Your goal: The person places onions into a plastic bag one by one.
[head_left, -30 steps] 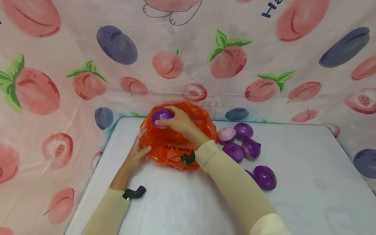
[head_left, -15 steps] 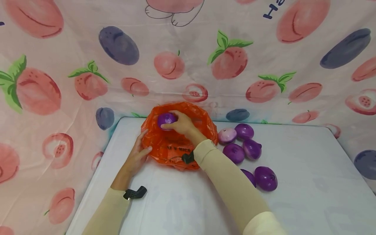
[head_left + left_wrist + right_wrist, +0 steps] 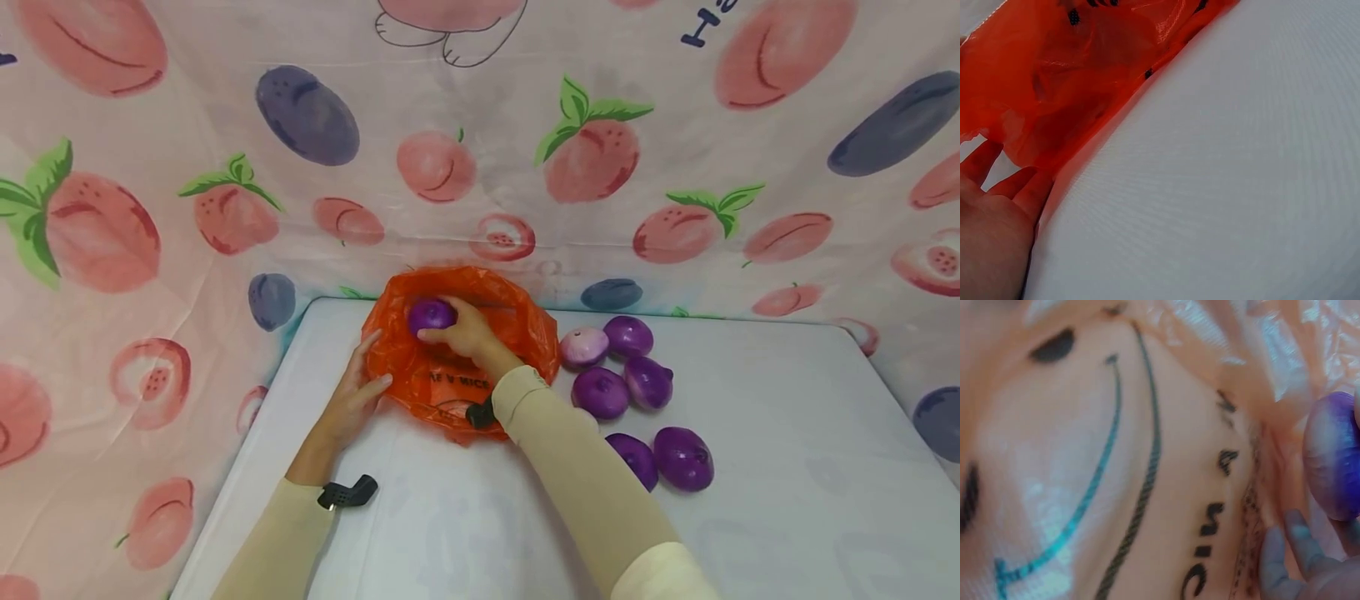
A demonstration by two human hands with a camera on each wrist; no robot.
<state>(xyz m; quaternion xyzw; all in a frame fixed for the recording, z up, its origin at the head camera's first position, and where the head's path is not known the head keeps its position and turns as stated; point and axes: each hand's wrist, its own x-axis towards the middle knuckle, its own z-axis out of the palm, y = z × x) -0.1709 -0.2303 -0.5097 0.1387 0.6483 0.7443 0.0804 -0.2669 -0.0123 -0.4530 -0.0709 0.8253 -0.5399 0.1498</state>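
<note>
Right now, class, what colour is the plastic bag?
The plastic bag is orange-red with dark lettering, clearest in the head view.

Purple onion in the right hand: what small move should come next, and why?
Perhaps lower the purple onion a little further into the orange bag: the right hand holds it within the bag's open mouth, while the left hand touches the side.

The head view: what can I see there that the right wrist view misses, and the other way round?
Only the head view shows the left hand touching the outside of the orange bag, the loose onions on the white table, and the fruit-patterned cloth behind. Only the right wrist view makes out the dark oval marks printed on the bag.
Both show the bag, its black lettering, and the right hand holding a purple onion.
</note>
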